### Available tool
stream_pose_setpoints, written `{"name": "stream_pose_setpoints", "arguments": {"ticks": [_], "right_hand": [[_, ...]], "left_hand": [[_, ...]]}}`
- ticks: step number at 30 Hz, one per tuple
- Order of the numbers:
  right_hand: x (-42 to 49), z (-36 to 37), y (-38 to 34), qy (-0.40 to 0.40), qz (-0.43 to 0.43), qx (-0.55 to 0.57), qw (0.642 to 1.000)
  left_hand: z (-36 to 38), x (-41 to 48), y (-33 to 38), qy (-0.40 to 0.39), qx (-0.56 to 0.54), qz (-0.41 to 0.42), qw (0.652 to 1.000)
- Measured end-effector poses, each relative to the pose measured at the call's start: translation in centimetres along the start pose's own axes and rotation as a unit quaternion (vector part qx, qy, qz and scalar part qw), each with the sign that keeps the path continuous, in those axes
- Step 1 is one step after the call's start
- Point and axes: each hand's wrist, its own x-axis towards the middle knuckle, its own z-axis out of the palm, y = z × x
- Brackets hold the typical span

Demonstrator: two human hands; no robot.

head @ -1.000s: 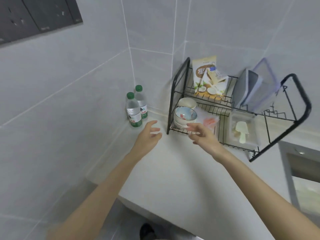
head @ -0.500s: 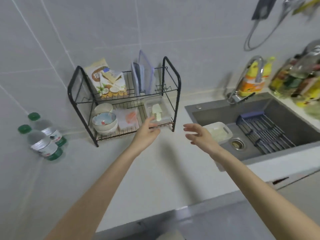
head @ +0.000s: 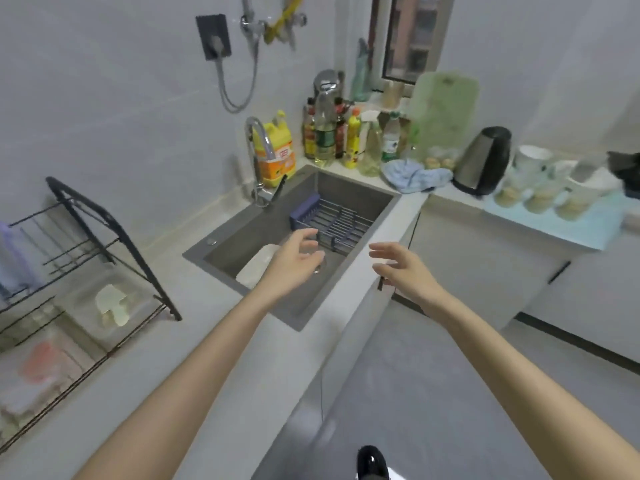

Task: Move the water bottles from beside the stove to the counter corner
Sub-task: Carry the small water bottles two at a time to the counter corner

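Observation:
My left hand (head: 294, 259) hovers over the grey sink (head: 367, 206), fingers apart and empty. My right hand (head: 403, 266) is held out beside it, over the sink's front right corner, also empty with fingers spread. The two green-capped water bottles in the counter corner are out of view to the left. One clear bottle with a green cap and label (head: 391, 138) stands among the bottles behind the sink. The stove is only hinted at by a dark shape (head: 625, 171) at the far right edge.
A black wire dish rack (head: 104, 244) with containers stands on the counter at left. A faucet (head: 258, 157), yellow detergent jug (head: 278, 150), bottles, blue cloth (head: 417, 176), green cutting board (head: 445, 112), kettle (head: 485, 161) and cups (head: 540, 194) line the back counter. Grey floor lies below.
The view has swung right, from the corner with the two bottles past the dish rack to the sink and the far counter. Both hands stay empty and moved right with the view.

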Motion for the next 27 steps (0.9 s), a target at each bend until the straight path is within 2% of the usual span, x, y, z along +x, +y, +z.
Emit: {"name": "stream_pose_setpoints", "arguments": {"ticks": [5, 12, 21, 27], "right_hand": [[-0.5, -9.1, 3.8, 0.105, 0.032, 0.004, 0.994], [0.1, -23.5, 10.3, 0.205, 0.069, 0.016, 0.976], [0.5, -40.1, 15.7, 0.303, 0.118, 0.031, 0.945], [0.0, -50.1, 19.4, 0.377, 0.138, 0.026, 0.916]], "left_hand": [[8.8, 6.0, 5.0, -0.079, -0.007, 0.058, 0.995], [23.5, 13.9, 12.6, -0.194, 0.005, 0.128, 0.973], [40.5, 21.0, 21.9, -0.279, 0.004, 0.170, 0.945], [52.1, 25.7, 27.9, -0.351, 0.005, 0.202, 0.914]]}}
